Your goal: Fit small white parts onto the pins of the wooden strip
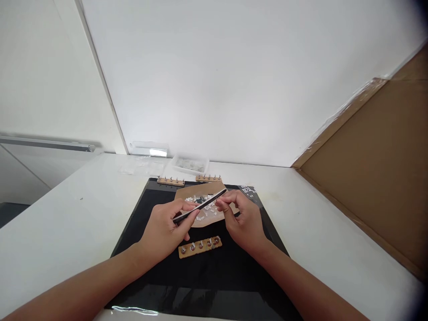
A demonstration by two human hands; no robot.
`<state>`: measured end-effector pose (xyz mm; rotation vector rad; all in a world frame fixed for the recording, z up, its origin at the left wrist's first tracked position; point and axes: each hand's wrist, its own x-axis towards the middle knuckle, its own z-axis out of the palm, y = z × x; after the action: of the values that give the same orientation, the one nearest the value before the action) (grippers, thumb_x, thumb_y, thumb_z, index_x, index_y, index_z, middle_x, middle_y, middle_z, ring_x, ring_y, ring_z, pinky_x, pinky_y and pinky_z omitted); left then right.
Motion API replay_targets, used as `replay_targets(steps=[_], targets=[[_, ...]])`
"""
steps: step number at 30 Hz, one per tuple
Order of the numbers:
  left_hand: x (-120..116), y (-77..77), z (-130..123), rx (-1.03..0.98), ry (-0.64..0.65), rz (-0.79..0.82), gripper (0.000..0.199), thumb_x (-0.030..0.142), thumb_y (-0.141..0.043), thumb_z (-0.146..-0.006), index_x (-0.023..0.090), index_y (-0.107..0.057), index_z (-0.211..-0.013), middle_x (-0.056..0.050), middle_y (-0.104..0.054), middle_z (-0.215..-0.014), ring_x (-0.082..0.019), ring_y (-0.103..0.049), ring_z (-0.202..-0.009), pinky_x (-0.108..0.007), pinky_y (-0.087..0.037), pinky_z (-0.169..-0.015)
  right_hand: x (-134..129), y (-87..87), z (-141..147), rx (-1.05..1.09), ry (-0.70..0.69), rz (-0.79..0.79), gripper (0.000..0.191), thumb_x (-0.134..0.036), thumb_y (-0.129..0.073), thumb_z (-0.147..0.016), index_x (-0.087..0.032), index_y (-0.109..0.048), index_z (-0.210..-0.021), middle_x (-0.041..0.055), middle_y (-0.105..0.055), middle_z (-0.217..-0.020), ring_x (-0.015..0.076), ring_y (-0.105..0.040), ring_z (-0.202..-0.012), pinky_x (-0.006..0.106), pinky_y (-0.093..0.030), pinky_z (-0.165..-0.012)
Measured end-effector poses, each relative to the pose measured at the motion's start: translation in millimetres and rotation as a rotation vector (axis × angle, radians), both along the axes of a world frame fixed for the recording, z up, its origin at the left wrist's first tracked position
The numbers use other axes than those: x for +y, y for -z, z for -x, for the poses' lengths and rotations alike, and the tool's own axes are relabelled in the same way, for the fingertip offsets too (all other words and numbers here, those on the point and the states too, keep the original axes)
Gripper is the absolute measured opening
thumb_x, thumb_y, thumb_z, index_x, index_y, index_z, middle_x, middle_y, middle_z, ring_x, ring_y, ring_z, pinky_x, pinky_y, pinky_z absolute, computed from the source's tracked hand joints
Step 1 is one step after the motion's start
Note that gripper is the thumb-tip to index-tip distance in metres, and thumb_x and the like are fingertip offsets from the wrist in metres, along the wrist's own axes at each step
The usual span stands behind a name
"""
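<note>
My left hand (169, 223) is closed round the lower left part of a thin dark strip (200, 206) with a light edge, held slanting up to the right. Near the strip's upper end, my right hand (242, 216) is closed in a pinch; whatever sits between its fingertips is too small to make out. Below both hands lies a brown paper sheet (183, 192) with many small white pieces (200, 218) and some dark ones. Closer to me, a wooden strip (200, 247) carries several small metal parts with white bits on top.
Two similar wooden strips, one at the left (171, 181) and one at the right (209, 179), lie behind the black mat (157, 285). A clear tray (190, 165) stands by the wall. Brown cardboard (368, 178) rises at the right. White bits (247, 190) lie on the mat's far right corner.
</note>
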<state>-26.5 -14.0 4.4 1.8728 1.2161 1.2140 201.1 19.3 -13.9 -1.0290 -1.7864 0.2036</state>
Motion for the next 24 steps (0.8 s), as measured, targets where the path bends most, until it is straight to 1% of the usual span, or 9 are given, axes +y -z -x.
replay_targets(steps=[2,6,8,13,17,19,21,23,24], targets=[[0.8,-1.0,0.8,0.018,0.002,-0.007,0.016,0.033,-0.069,-0.097,0.021,-0.078,-0.100,-0.004,-0.080,-0.109,-0.007,-0.068,-0.045,-0.018,-0.056,-0.046,-0.4,-1.0,0.6,-0.035,-0.020,-0.028,0.009,-0.028,-0.064,-0.102,-0.026,-0.063,-0.093,0.0018,-0.075,-0.089,0.0219,-0.071,-0.082,0.037,-0.054,-0.074],[1.3,-3.2,1.8,0.057,-0.014,-0.015,0.016,0.034,-0.068,-0.097,0.022,-0.078,-0.101,-0.003,-0.081,-0.108,-0.007,-0.069,-0.047,-0.017,-0.057,-0.047,-0.1,-3.0,-0.2,-0.009,0.059,-0.046,0.008,-0.029,-0.067,-0.101,-0.026,-0.067,-0.093,0.0021,-0.077,-0.092,0.0224,-0.072,-0.087,0.038,-0.055,-0.079],[1.3,-3.1,1.7,0.071,-0.016,-0.018,0.016,0.033,-0.068,-0.097,0.022,-0.078,-0.101,-0.003,-0.081,-0.109,-0.007,-0.069,-0.046,-0.018,-0.057,-0.048,-0.1,-2.8,-0.7,0.002,0.069,-0.037,0.009,-0.030,-0.068,-0.101,-0.026,-0.068,-0.092,0.0018,-0.077,-0.093,0.0221,-0.073,-0.088,0.038,-0.055,-0.078],[1.1,-1.1,0.8,0.074,-0.001,-0.035,0.014,0.031,-0.068,-0.097,0.022,-0.078,-0.101,-0.001,-0.081,-0.104,-0.007,-0.069,-0.046,-0.017,-0.057,-0.048,-5.1,-2.6,3.5,-0.083,0.015,-0.101,0.009,-0.024,-0.067,-0.101,-0.026,-0.064,-0.093,0.0002,-0.077,-0.092,0.0206,-0.074,-0.088,0.037,-0.051,-0.077],[1.1,-1.7,1.3,0.113,-0.003,-0.081,0.015,0.032,-0.067,-0.098,0.023,-0.078,-0.104,0.000,-0.081,-0.105,-0.007,-0.069,-0.047,-0.018,-0.056,-0.048,-4.7,-3.8,2.6,-0.068,0.076,-0.064,0.009,-0.027,-0.066,-0.102,-0.025,-0.063,-0.094,0.0009,-0.077,-0.093,0.0206,-0.073,-0.084,0.036,-0.052,-0.075],[2.4,-2.7,2.3,0.158,-0.015,-0.148,0.015,0.031,-0.066,-0.099,0.023,-0.077,-0.103,0.000,-0.082,-0.104,-0.010,-0.073,-0.056,-0.021,-0.059,-0.055,-2.6,-3.7,0.4,-0.052,0.096,-0.038,0.009,-0.029,-0.066,-0.101,-0.025,-0.064,-0.094,0.0016,-0.077,-0.093,0.0214,-0.072,-0.083,0.037,-0.053,-0.075],[5.1,-3.4,4.0,0.214,-0.040,-0.230,0.013,0.030,-0.066,-0.099,0.023,-0.077,-0.100,0.000,-0.082,-0.100,-0.016,-0.078,-0.072,-0.026,-0.061,-0.068,-1.6,-3.4,-0.7,-0.066,0.080,-0.044,0.009,-0.029,-0.068,-0.100,-0.026,-0.066,-0.093,0.0014,-0.077,-0.093,0.0217,-0.073,-0.084,0.036,-0.054,-0.075],[9.2,-3.2,6.3,0.270,-0.061,-0.274,0.011,0.029,-0.068,-0.098,0.023,-0.077,-0.097,0.000,-0.082,-0.096,-0.019,-0.078,-0.085,-0.029,-0.060,-0.077,-3.0,-3.4,-0.2,-0.071,0.049,-0.085,0.008,-0.028,-0.071,-0.098,-0.026,-0.067,-0.092,0.0001,-0.078,-0.092,0.0210,-0.074,-0.085,0.035,-0.055,-0.075],[11.5,-2.7,7.7,0.289,-0.070,-0.277,0.010,0.029,-0.068,-0.098,0.023,-0.076,-0.097,0.000,-0.081,-0.095,-0.019,-0.077,-0.087,-0.030,-0.059,-0.078,-4.5,-3.6,0.5,-0.060,0.041,-0.114,0.008,-0.027,-0.073,-0.097,-0.026,-0.068,-0.091,-0.0005,-0.079,-0.091,0.0205,-0.075,-0.084,0.034,-0.055,-0.074]])
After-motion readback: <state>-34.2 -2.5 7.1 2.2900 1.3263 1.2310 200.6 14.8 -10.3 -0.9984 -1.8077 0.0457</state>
